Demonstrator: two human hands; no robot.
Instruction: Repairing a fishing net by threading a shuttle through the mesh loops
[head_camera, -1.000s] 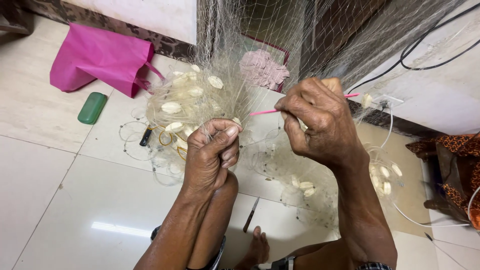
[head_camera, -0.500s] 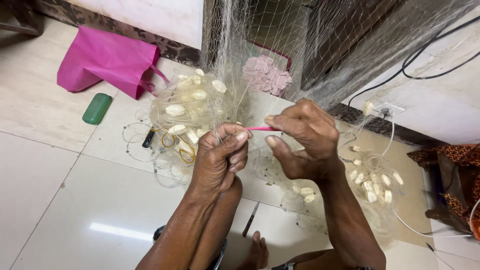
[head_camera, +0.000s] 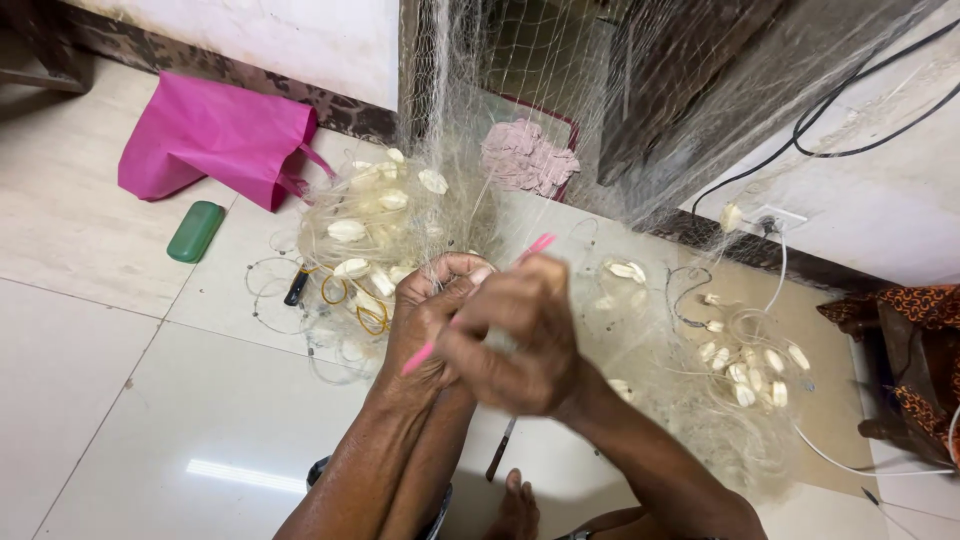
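Both hands are raised together at centre frame, working in a fine pale fishing net (head_camera: 520, 120) that hangs from the far side and spreads over the tiled floor (head_camera: 150, 400). The right hand (head_camera: 515, 340) lies across in front, fingers curled closed around a thin pink netting needle (head_camera: 470, 305), which runs diagonally from low left to upper right, its tip showing above the knuckles. The left hand (head_camera: 430, 320) sits just behind, touching the right hand, fingers bent and pinched on net strands; exactly which strands it grips cannot be made out through the mesh. To the left of the hands a bunch of white oval floats (head_camera: 375, 225) lies bundled in the net, with yellow cord (head_camera: 355, 300) beneath. More white floats (head_camera: 750, 365) lie on the right. Further left on the floor are a green case (head_camera: 195, 231) and a pink bag (head_camera: 215, 135). A pink cloth (head_camera: 525, 158) lies at the far side, behind the net.
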